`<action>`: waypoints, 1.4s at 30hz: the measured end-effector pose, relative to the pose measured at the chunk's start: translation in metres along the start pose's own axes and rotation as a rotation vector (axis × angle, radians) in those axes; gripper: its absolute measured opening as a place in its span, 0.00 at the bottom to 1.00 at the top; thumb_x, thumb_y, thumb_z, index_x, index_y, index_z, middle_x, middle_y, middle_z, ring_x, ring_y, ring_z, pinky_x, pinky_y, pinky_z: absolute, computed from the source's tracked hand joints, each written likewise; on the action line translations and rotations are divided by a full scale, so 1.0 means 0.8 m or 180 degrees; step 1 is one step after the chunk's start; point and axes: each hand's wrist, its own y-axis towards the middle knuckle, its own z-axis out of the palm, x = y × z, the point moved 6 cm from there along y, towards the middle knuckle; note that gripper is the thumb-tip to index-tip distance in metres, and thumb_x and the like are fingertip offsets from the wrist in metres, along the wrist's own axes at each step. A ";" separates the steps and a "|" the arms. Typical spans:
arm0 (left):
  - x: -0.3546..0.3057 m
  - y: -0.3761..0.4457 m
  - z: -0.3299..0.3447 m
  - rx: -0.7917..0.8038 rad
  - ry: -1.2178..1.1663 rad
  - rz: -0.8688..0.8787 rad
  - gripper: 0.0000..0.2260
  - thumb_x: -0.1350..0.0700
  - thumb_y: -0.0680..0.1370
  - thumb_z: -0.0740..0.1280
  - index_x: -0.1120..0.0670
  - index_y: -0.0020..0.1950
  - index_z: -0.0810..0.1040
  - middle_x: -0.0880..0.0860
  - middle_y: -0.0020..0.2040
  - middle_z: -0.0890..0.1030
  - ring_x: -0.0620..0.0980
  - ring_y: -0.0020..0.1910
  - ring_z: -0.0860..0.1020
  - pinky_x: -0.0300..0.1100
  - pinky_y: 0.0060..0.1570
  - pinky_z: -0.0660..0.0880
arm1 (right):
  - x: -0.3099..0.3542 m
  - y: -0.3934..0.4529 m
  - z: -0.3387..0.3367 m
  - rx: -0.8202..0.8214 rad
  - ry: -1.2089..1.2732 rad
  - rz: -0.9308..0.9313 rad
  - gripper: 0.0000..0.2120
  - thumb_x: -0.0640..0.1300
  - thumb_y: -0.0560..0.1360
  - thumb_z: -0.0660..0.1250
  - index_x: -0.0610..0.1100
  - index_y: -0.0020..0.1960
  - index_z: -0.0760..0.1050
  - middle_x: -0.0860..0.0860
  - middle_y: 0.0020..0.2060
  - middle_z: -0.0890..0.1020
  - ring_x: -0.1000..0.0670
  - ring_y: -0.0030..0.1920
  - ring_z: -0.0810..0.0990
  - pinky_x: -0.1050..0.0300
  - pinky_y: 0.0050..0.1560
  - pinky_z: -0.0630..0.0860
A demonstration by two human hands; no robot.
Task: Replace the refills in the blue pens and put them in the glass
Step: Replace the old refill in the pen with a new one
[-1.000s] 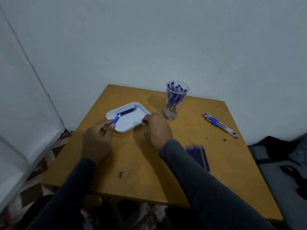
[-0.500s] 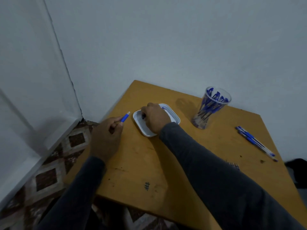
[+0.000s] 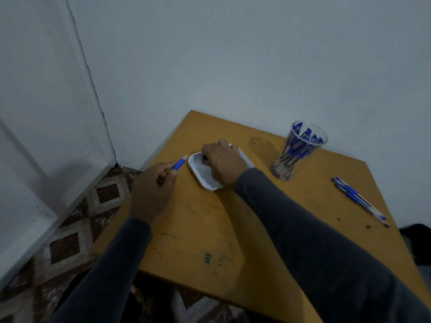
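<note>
Our left hand (image 3: pixel 151 190) pinched a blue pen part (image 3: pixel 179 163) just left of the white tray (image 3: pixel 197 173). Our right hand (image 3: pixel 224 163) lay curled inside the tray; whether it gripped anything could not be determined. The glass (image 3: pixel 298 151), holding finished pens, stood near the tray; two loose pens (image 3: pixel 360 201) lay well apart on the table (image 3: pixel 210 229). Risk: the pinched part sat near the table edge; a slackened pinch would likely drop it to the floor.
</note>
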 end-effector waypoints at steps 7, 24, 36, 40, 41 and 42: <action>-0.052 -0.029 0.006 0.0021 0.0048 0.0202 0.12 0.57 0.81 0.67 0.53 0.63 0.82 0.48 0.41 0.82 0.43 0.39 0.78 0.32 0.37 0.72 | -0.018 -0.067 -0.076 0.0225 0.0335 -0.0006 0.16 0.33 0.78 0.62 0.53 0.53 0.80 0.58 0.46 0.78 0.52 0.54 0.72 0.48 0.59 0.68; -0.150 -0.141 0.137 0.1131 -0.0928 0.0198 0.11 0.57 0.82 0.67 0.45 0.61 0.81 0.45 0.46 0.85 0.44 0.45 0.83 0.52 0.48 0.83 | -0.125 -0.312 -0.042 -0.1871 0.3726 0.1649 0.05 0.39 0.80 0.70 0.44 0.50 0.85 0.43 0.45 0.83 0.52 0.39 0.80 0.54 0.38 0.80; -0.155 -0.158 0.157 0.1363 -0.0772 0.0482 0.14 0.58 0.82 0.67 0.37 0.57 0.80 0.46 0.44 0.83 0.48 0.43 0.81 0.55 0.47 0.81 | -0.112 -0.336 -0.029 -0.2218 0.4774 0.2077 0.09 0.45 0.85 0.62 0.39 0.51 0.73 0.41 0.41 0.86 0.43 0.37 0.85 0.48 0.34 0.83; -0.151 -0.158 0.160 0.1381 -0.0718 0.0573 0.11 0.58 0.81 0.67 0.46 0.62 0.82 0.46 0.44 0.83 0.49 0.42 0.81 0.52 0.46 0.81 | -0.108 -0.335 -0.029 -0.2165 0.4692 0.2105 0.09 0.44 0.85 0.62 0.38 0.51 0.73 0.42 0.40 0.86 0.43 0.37 0.86 0.49 0.33 0.83; -0.150 -0.158 0.161 0.1389 -0.0695 0.0564 0.11 0.57 0.81 0.67 0.47 0.62 0.82 0.45 0.44 0.83 0.49 0.42 0.81 0.52 0.46 0.81 | -0.107 -0.335 -0.028 -0.2155 0.4677 0.2122 0.09 0.44 0.85 0.62 0.39 0.51 0.73 0.42 0.40 0.86 0.43 0.37 0.86 0.50 0.33 0.83; -0.150 -0.158 0.161 0.1391 -0.0678 0.0565 0.11 0.57 0.81 0.67 0.48 0.63 0.82 0.45 0.45 0.83 0.48 0.42 0.81 0.51 0.46 0.81 | -0.107 -0.335 -0.027 -0.2148 0.4662 0.2139 0.09 0.44 0.85 0.62 0.38 0.51 0.73 0.42 0.40 0.86 0.43 0.38 0.86 0.50 0.33 0.83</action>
